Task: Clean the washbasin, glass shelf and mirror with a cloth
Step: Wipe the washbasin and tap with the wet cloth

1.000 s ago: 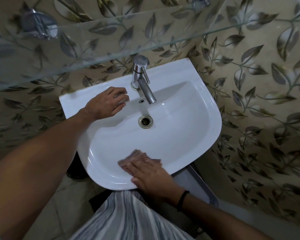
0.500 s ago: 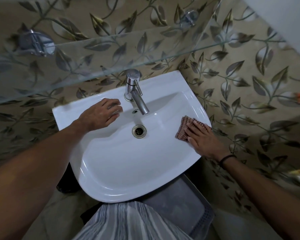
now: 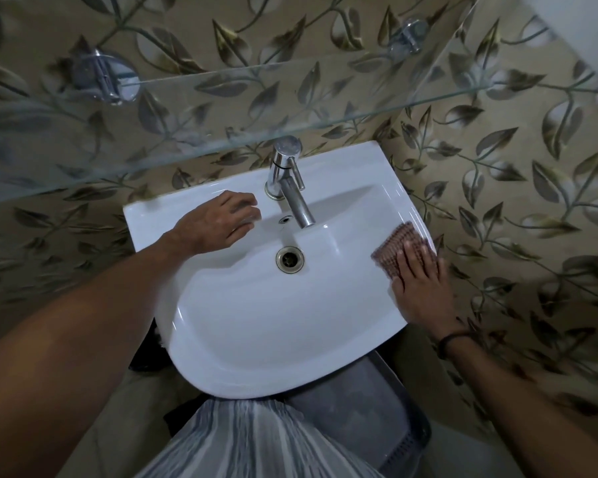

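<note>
The white washbasin (image 3: 256, 322) fills the middle of the view, with a chrome tap (image 3: 289, 182) at its back and a drain (image 3: 289, 259) in the bowl. My right hand (image 3: 420, 281) lies flat on a brown checked cloth (image 3: 396, 248), pressing it on the basin's right rim. My left hand (image 3: 218, 222) rests with loosely bent fingers on the back ledge, left of the tap, holding nothing. The glass shelf (image 3: 221, 108) runs across above the basin on two chrome brackets (image 3: 102, 75). No mirror is in view.
Leaf-patterned tiles (image 3: 515, 167) cover the wall behind and the side wall close to the basin's right rim. A grey bin (image 3: 377, 419) stands under the basin's front right. My striped garment (image 3: 256, 443) is at the bottom edge.
My right hand has swept the cloth from the basin's front rim round to the right rim and a little further back. My left hand has stayed by the tap.
</note>
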{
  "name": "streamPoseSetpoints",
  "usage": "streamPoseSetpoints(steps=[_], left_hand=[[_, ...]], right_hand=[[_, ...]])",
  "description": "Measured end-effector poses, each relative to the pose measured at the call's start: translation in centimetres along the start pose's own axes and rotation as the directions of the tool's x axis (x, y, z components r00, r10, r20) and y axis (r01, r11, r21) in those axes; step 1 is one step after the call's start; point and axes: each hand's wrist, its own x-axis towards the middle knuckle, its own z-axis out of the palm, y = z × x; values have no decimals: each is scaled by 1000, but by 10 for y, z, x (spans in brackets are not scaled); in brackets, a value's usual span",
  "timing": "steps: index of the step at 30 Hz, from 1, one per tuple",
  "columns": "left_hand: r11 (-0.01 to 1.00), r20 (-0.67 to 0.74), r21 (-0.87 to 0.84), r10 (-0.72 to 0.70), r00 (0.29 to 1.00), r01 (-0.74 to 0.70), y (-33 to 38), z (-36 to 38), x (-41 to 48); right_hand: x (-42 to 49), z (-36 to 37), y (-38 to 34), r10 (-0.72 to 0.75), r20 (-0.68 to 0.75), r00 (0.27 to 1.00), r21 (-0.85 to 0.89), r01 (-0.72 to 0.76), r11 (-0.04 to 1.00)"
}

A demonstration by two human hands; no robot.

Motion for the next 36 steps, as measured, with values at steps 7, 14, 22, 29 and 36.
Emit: streamPoseSetpoints(steps=[7,14,22,29,36], left_hand=[[1000,-11,10,7,1000,-6,1,0,2],[1000,1,19,-2,1000,2,0,1,1],[1000,3,15,-1,1000,1,1,0,2],[1000,-4,7,4,1000,-4,0,1,1],[1000,-5,-3,3,1000,-3,-1,1,1]], right_hand=[[-58,-10,-77,-1,149,989,-19,4,1000],[-101,-40,-182,-197,229,953,240,141,960],[-74,-40,-172,-448,283,848,301,365,881],[-30,-15,-92,-354,105,929,125,340,932],[-45,-23,-113,-236,55,970,357,202,912]])
